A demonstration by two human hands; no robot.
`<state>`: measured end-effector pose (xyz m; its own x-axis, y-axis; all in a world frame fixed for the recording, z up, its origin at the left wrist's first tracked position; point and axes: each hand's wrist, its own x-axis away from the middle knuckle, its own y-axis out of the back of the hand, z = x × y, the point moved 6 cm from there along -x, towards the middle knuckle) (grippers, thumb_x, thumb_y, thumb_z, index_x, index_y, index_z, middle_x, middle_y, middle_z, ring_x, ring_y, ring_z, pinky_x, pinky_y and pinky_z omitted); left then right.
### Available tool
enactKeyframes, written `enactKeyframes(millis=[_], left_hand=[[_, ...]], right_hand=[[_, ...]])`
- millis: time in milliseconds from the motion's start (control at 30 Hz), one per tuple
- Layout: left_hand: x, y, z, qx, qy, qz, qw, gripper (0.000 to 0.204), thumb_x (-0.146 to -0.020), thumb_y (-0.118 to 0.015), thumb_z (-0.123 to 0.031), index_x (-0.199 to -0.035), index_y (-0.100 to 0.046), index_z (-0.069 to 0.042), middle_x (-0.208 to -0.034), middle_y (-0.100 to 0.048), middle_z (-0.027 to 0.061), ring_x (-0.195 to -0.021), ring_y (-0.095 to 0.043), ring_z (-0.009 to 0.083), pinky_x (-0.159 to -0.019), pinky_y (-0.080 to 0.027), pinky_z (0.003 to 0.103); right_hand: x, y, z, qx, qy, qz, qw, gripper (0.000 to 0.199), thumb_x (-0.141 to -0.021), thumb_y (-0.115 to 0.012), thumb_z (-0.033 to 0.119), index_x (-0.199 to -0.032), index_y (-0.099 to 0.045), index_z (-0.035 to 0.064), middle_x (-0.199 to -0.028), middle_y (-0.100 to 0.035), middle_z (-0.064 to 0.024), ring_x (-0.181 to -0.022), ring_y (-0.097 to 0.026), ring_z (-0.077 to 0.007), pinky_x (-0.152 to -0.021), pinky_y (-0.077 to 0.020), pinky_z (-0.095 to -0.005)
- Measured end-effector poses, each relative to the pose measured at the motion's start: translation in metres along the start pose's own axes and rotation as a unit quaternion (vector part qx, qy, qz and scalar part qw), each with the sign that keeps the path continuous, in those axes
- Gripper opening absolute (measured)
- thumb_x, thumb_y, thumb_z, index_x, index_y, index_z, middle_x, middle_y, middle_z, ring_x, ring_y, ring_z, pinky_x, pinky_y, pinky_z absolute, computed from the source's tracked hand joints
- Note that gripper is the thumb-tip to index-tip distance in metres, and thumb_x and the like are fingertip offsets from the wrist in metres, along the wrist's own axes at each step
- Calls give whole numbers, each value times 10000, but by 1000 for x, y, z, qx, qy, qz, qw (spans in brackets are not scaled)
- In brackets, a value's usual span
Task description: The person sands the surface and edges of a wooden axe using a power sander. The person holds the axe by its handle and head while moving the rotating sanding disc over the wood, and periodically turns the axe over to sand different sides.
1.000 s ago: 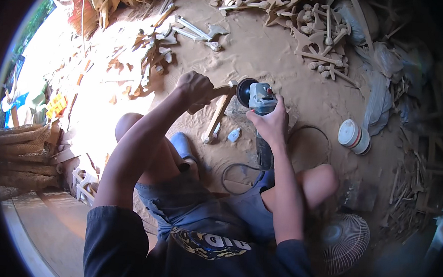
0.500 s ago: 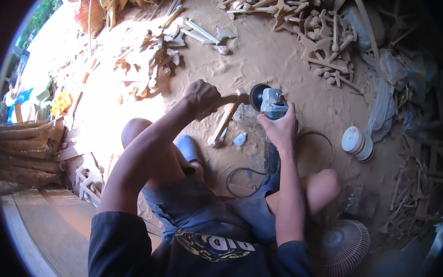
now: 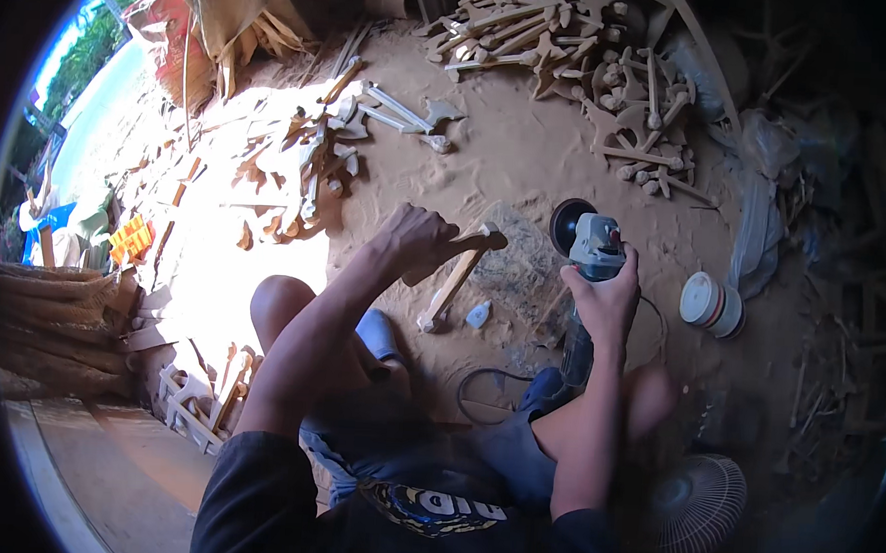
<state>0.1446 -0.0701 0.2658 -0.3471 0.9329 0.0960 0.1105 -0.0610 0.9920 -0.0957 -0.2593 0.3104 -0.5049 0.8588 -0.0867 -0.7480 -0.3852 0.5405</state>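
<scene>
My left hand is closed around a dusty bone with a knobby end pointing right. Below that end, a long bone slants toward me; I cannot tell whether the two are joined. In my right hand is an angle grinder, gripped near its head, with its body hanging down toward my leg. Its dark round disc faces left, apart from the bone's end. Whether the disc spins cannot be seen. Under the bones lies a grey stone-like slab.
Bone heaps lie at the far middle, the right and the sunlit left. A small pale bottle is by the slab. A white tub and a fan stand right. The grinder's cord loops near my leg.
The grinder has moved right and nearer to me, its disc leaving the bone's end. My left hand and its bone have come slightly closer to me. The view has shifted a little.
</scene>
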Motion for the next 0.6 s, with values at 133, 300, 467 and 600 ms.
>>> enactKeyframes(millis=[133,300,467,600], left_hand=[[-11,11,-16,3,-21,6,1000,631,-982,-536,-684,-757,-759,-138,-679,-682,163,-659,-673,389,-622,-506,444],[-17,-10,3,-24,-42,68,997,172,-768,-808,-381,-891,-848,-268,-760,-747,11,-737,-721,262,-642,-512,401],[11,38,43,-16,16,9,1000,74,-748,-803,-326,-796,-825,-274,-682,-714,33,-664,-695,272,-590,-475,420],[18,55,54,-62,43,-84,994,55,-765,-765,-288,-753,-787,-239,-659,-677,43,-634,-678,294,-553,-470,442]], right_hand=[[1,-4,-17,-83,9,37,996,710,-685,-886,185,-1276,-555,-28,-1062,-738,-150,-936,-740,-244,-890,-570,-382],[1,-24,-17,-139,-1,95,986,700,-688,-884,175,-1264,-552,-47,-1045,-721,-143,-945,-720,-217,-880,-565,-366],[2,-17,-21,-205,-13,54,977,696,-751,-863,68,-1326,-486,-45,-1135,-648,-128,-926,-675,-192,-859,-560,-341],[-11,11,-64,-312,-90,5,946,557,-819,-826,69,-1291,-546,-25,-1089,-650,-95,-933,-662,-197,-887,-554,-358]])
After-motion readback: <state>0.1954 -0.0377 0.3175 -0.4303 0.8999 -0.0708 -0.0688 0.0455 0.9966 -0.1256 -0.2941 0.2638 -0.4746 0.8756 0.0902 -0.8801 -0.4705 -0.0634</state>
